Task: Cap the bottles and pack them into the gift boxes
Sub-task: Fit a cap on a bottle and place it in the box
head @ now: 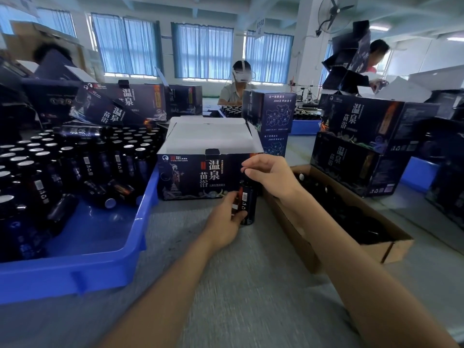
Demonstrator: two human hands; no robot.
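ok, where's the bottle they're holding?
Head view, centre: bottle in left hand, right hand on its top, before the open gift box, left of the cardboard tray.

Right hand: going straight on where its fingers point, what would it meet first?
Probably the front wall of the open gift box, just left of the right hand, which pinches the bottle top; depth is unclear.

Tray (130,237) of bottles (75,162) left on bench (241,272), gift box (200,174) centre behind held bottle (247,202), cardboard carton (301,242) right.
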